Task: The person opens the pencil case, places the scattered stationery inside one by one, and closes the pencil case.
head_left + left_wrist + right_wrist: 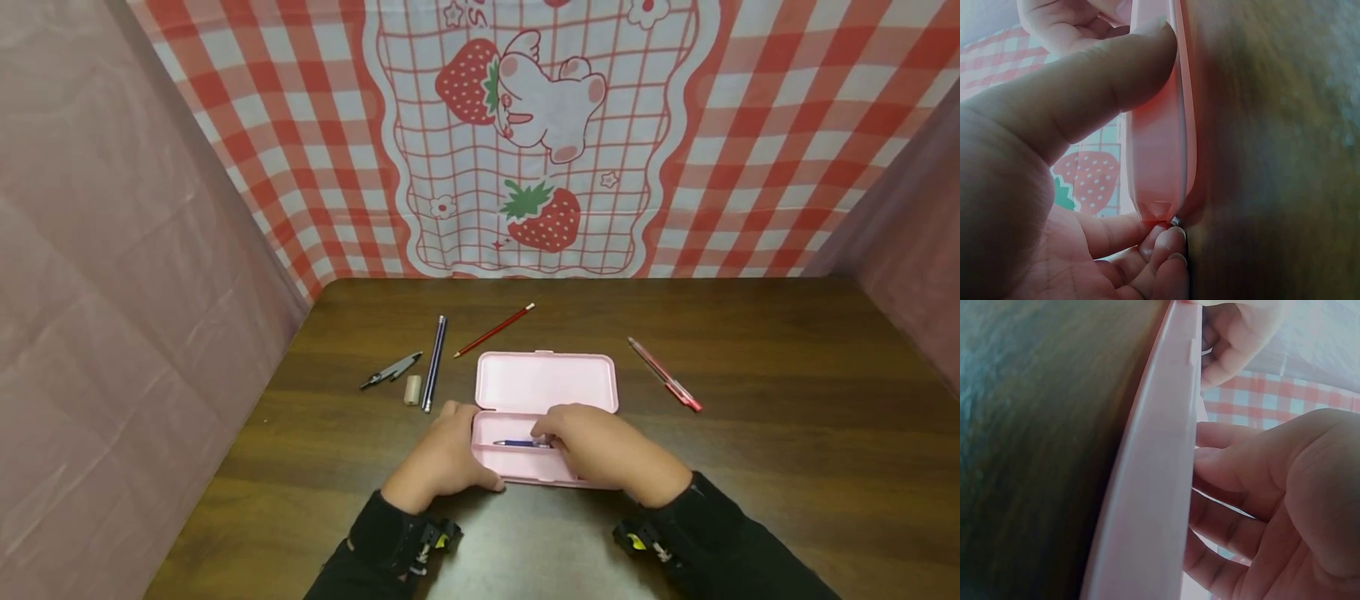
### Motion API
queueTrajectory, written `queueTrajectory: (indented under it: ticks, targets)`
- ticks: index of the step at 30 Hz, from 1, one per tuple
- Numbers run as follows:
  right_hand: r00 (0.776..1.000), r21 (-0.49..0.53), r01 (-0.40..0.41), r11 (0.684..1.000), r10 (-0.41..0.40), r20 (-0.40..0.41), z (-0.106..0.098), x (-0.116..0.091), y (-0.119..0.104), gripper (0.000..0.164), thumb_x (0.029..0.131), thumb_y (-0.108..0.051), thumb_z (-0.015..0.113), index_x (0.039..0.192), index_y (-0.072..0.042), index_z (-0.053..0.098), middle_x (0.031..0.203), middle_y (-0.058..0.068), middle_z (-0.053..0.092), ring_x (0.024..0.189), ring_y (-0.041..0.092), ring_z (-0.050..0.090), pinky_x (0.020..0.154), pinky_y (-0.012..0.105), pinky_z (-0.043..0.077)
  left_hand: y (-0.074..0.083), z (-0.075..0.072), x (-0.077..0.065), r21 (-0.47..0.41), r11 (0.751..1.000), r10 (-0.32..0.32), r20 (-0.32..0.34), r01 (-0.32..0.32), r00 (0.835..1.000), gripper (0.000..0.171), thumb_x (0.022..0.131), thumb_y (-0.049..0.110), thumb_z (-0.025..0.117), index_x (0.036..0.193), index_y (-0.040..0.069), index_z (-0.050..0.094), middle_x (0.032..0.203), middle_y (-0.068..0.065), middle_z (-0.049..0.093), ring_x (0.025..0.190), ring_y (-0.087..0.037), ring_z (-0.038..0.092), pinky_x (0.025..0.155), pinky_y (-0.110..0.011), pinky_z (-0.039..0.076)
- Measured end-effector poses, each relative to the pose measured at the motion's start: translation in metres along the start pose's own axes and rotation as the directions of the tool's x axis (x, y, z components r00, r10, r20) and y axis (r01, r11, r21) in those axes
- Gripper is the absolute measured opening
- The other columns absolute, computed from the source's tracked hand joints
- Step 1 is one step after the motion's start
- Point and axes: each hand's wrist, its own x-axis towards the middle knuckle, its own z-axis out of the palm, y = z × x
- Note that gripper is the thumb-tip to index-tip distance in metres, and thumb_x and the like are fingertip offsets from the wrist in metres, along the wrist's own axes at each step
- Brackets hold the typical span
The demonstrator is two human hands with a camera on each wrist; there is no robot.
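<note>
A pink pencil case lies open on the table, its lid folded back away from me. My left hand grips the case's left end. In the left wrist view the thumb presses the front wall and the other fingers bend around the end. My right hand reaches into the tray from the right, its fingertips at one end of a blue pen lying inside. The fingers appear to pinch that end. In the right wrist view the case's front wall hides the fingertips and the pen.
Left of the case lie a grey compass, a beige eraser and a dark striped pencil. Behind it is a red pencil. A red pen lies to the right. A checked cloth hangs behind the table.
</note>
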Motion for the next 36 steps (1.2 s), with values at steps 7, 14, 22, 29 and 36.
queueTrajectory:
  ticks: [7,14,22,29,36]
  targets:
    - [1.0,-0.001,-0.008,1.0,0.008,-0.015,-0.001,-0.001,0.002,0.017,0.097,-0.004,0.067,0.112,-0.007,0.074,0.099,0.001,0.069,0.094,0.017,0.064,0.091,0.044,0.053,0.001,-0.001,-0.001,-0.004,1.0,0.011,-0.001,-0.011,1.0,0.093,0.055,0.029,0.102,0.131,0.0,0.056,0.117,-0.012,0.049,0.099,-0.025,0.05,0.089,-0.046,0.048]
    - [0.996,0.017,-0.06,0.998,0.061,-0.062,-0.023,-0.006,0.014,0.019,0.095,-0.01,0.073,0.114,-0.007,0.074,0.095,-0.001,0.067,0.087,0.016,0.06,0.084,0.043,0.053,0.001,-0.002,-0.002,-0.02,1.0,0.013,-0.013,-0.013,1.0,0.095,0.054,0.028,0.102,0.131,-0.001,0.055,0.118,-0.012,0.049,0.101,-0.025,0.05,0.09,-0.047,0.048]
    - [0.978,0.047,-0.141,0.989,0.147,-0.148,-0.052,-0.025,0.043,0.024,0.093,-0.009,0.075,0.117,-0.005,0.073,0.098,0.001,0.068,0.089,0.019,0.062,0.08,0.044,0.054,0.0,-0.001,-0.002,-0.025,1.0,0.018,-0.02,-0.019,1.0,0.096,0.053,0.026,0.103,0.13,-0.004,0.055,0.117,-0.014,0.05,0.102,-0.026,0.05,0.091,-0.047,0.048]
    - [0.936,0.054,-0.233,0.971,0.239,-0.257,-0.069,-0.04,0.067,0.026,0.092,-0.01,0.076,0.117,-0.002,0.071,0.1,0.007,0.067,0.089,0.024,0.06,0.08,0.049,0.054,-0.001,0.0,-0.001,-0.018,1.0,0.014,-0.022,-0.014,1.0,0.097,0.053,0.027,0.103,0.132,-0.001,0.055,0.12,-0.013,0.05,0.103,-0.025,0.05,0.093,-0.047,0.048]
    - [0.892,0.053,-0.35,0.935,0.35,-0.285,-0.074,-0.048,0.088,0.039,0.095,-0.02,0.074,0.124,0.004,0.065,0.113,0.021,0.063,0.102,0.036,0.059,0.087,0.059,0.051,-0.002,0.002,-0.001,-0.014,1.0,0.011,-0.02,-0.011,1.0,0.097,0.053,0.029,0.103,0.133,0.0,0.055,0.121,-0.013,0.05,0.103,-0.026,0.05,0.093,-0.047,0.048]
